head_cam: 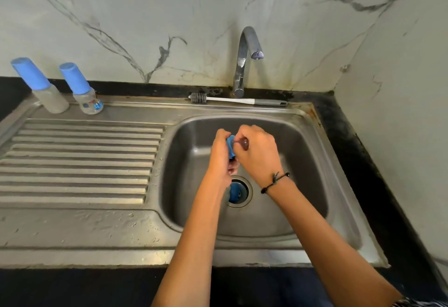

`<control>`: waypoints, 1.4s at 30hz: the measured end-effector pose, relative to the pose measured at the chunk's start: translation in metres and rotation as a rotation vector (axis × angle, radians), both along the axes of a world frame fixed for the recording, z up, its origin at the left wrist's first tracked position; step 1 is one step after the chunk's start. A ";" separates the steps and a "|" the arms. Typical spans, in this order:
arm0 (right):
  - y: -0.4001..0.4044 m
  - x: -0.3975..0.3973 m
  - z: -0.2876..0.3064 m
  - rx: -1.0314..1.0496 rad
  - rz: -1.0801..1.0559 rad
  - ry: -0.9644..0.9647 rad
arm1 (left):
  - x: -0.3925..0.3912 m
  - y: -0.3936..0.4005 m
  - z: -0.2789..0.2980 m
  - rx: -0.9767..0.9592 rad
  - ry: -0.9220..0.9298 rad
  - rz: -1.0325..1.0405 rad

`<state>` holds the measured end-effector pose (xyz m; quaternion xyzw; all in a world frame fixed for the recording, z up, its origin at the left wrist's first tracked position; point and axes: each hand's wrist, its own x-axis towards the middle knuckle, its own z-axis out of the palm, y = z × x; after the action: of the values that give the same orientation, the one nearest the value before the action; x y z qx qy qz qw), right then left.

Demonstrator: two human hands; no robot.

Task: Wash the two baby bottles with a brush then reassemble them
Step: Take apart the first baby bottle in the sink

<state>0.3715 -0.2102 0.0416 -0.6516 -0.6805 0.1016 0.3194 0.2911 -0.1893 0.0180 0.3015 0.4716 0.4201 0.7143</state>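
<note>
Over the sink basin [303, 185] my left hand [219, 158] grips a blue screw ring [230, 146]. My right hand [259, 154] pinches a brown teat [244, 143] right against that ring. Two clear baby bottles stand upright at the back left of the drainboard, each under a tall blue cap: the left bottle [52, 98] and the right bottle [88, 101], which has a printed label. A bottle brush [232, 100] with dark bristles, a white shaft and a grey grip lies on the sink's back rim, untouched.
A chrome tap [243, 64] rises behind the basin; no water runs from it. A blue object [234, 192] sits in the drain hole, partly hidden by my left wrist. The ribbed drainboard [80, 161] is wet. A black counter and a marble wall border the sink.
</note>
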 end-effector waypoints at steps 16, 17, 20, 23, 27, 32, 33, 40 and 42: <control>-0.011 0.005 0.016 0.115 0.263 -0.097 | 0.009 -0.011 0.010 -0.088 -0.178 0.114; -0.012 0.006 0.015 0.097 0.257 -0.062 | 0.008 -0.010 0.010 -0.085 -0.175 0.117; -0.015 0.008 0.017 0.048 0.223 -0.029 | 0.004 -0.011 0.012 -0.059 -0.141 0.091; -0.011 0.013 0.020 0.011 0.201 -0.071 | 0.004 -0.014 0.014 -0.030 -0.111 0.026; -0.007 0.019 0.021 0.060 0.281 -0.261 | 0.003 -0.015 0.014 -0.045 -0.117 -0.038; 0.000 0.017 0.021 0.062 0.355 -0.496 | 0.000 -0.014 0.010 -0.084 -0.161 -0.046; 0.001 0.016 0.022 0.068 0.363 -0.525 | 0.000 -0.015 0.009 -0.094 -0.165 -0.044; -0.018 0.004 -0.005 0.190 0.264 -0.493 | -0.004 -0.012 0.003 -0.169 -0.276 0.037; -0.017 0.002 -0.005 0.209 0.242 -0.467 | -0.007 -0.011 0.002 -0.150 -0.295 0.013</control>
<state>0.3736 -0.2276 0.0368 -0.5348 -0.8154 -0.0847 0.2049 0.2838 -0.2001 0.0200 0.1795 0.3936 0.4282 0.7934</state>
